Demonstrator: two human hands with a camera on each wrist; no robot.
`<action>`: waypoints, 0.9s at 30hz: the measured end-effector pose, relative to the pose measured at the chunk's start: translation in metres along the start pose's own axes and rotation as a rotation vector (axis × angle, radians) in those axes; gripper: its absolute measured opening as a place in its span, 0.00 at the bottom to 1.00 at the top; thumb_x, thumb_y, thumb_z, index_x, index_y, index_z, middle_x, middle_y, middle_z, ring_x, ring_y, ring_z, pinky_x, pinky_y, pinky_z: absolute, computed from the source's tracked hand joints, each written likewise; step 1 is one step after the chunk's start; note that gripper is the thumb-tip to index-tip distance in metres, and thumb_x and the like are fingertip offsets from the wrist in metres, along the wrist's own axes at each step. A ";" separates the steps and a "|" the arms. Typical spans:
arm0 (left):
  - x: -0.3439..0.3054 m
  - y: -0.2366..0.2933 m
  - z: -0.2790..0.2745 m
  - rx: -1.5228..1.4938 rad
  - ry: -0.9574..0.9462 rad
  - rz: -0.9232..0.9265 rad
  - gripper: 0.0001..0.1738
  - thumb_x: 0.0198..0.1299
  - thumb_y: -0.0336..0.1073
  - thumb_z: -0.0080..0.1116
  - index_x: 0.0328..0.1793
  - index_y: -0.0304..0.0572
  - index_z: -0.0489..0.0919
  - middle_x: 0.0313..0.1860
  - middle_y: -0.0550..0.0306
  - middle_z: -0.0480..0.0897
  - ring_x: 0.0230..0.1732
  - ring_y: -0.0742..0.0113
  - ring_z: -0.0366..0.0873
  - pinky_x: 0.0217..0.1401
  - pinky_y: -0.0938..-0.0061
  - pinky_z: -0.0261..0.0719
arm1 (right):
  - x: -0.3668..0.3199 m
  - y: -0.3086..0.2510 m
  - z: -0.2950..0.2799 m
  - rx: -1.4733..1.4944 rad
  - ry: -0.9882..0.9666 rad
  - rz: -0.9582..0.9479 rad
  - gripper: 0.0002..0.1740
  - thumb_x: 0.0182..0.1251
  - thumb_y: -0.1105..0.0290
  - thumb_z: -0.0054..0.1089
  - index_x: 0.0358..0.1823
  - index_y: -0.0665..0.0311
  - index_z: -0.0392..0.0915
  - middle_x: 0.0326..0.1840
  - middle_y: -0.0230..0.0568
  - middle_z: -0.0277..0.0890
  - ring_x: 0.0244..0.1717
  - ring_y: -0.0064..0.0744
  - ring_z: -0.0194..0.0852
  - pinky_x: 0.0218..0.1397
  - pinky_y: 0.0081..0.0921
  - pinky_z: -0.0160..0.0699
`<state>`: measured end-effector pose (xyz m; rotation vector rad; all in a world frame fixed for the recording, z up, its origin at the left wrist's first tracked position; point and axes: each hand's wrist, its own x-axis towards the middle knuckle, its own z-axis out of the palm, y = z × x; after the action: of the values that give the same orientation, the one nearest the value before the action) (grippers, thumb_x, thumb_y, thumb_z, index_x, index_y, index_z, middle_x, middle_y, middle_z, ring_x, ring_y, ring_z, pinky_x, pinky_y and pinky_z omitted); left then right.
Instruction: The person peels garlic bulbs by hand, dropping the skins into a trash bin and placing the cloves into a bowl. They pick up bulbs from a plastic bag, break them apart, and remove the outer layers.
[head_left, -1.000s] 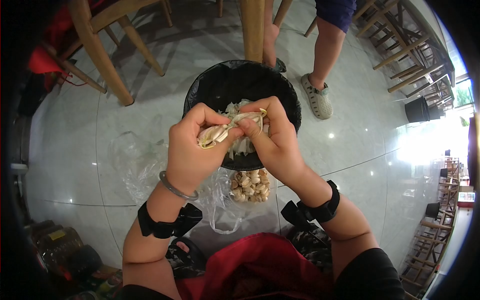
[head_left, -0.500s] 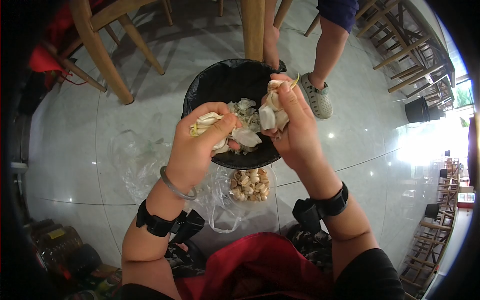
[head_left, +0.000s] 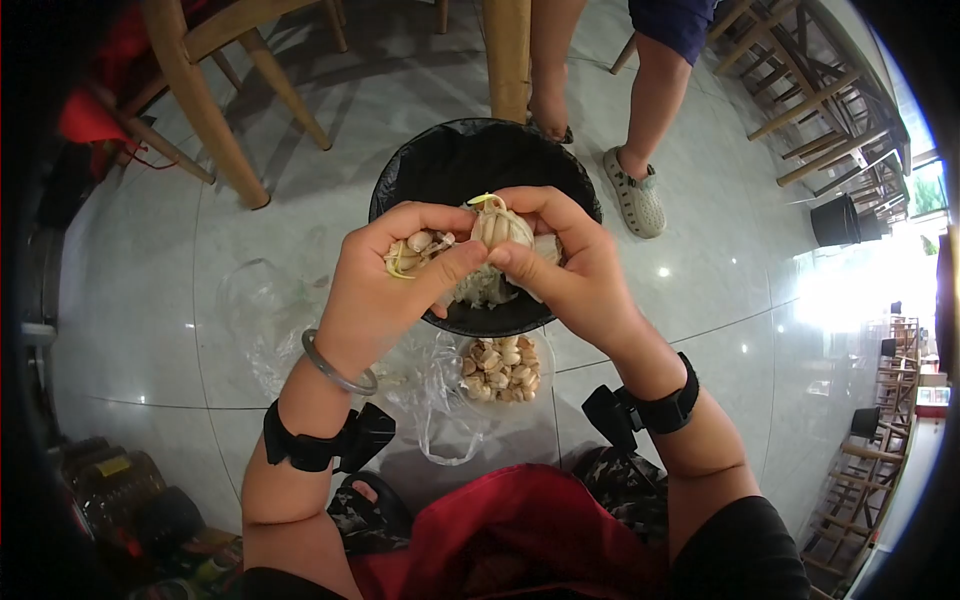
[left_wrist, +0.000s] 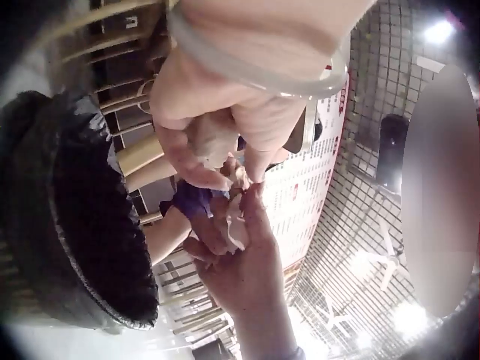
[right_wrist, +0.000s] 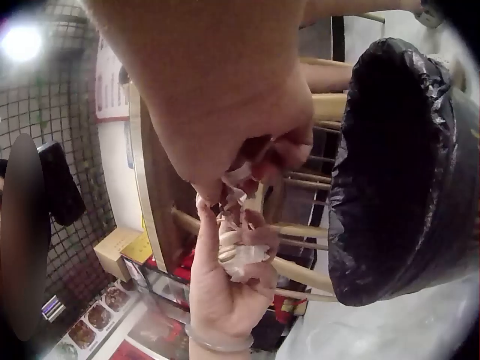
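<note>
Centrally, the left hand (head_left: 375, 285) and right hand (head_left: 580, 275) jointly pinch a sprouted garlic bulb (head_left: 492, 228), more cloves (head_left: 420, 243) in the left palm, above a black-lined bin (head_left: 430, 165), with loose garlic (head_left: 500, 370) in a clear container near it.

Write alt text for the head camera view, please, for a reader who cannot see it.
Two bare hands, left and right, hold garlic above a black-lined bin. Below the bin, loose cloves sit beside a crumpled clear plastic bag on a tiled floor.
</note>
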<state>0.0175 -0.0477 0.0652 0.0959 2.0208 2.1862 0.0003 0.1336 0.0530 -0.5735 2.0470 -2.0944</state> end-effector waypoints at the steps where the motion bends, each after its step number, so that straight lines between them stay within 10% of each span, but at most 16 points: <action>1: 0.000 -0.001 0.000 0.022 0.013 0.002 0.07 0.58 0.33 0.62 0.40 0.39 0.80 0.32 0.65 0.79 0.28 0.83 0.74 0.22 0.87 0.73 | -0.001 -0.001 0.001 -0.010 -0.015 0.008 0.20 0.59 0.70 0.65 0.51 0.65 0.71 0.37 0.30 0.74 0.38 0.15 0.69 0.42 0.16 0.70; 20: -0.001 -0.006 -0.004 -0.244 -0.025 -0.231 0.10 0.64 0.38 0.53 0.43 0.39 0.77 0.30 0.62 0.79 0.28 0.81 0.74 0.19 0.88 0.67 | -0.002 -0.001 0.002 -0.172 -0.012 -0.053 0.22 0.56 0.70 0.67 0.49 0.64 0.68 0.30 0.34 0.75 0.34 0.20 0.72 0.39 0.19 0.70; 27: -0.002 -0.009 0.004 -0.091 0.029 -0.040 0.10 0.64 0.38 0.54 0.42 0.40 0.77 0.30 0.63 0.78 0.28 0.83 0.74 0.21 0.89 0.67 | -0.003 0.003 0.001 -0.250 -0.061 -0.077 0.24 0.56 0.69 0.68 0.50 0.63 0.65 0.30 0.35 0.74 0.33 0.21 0.71 0.38 0.19 0.70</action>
<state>0.0209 -0.0437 0.0571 0.0121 1.9175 2.2631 0.0025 0.1339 0.0497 -0.7542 2.3026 -1.8453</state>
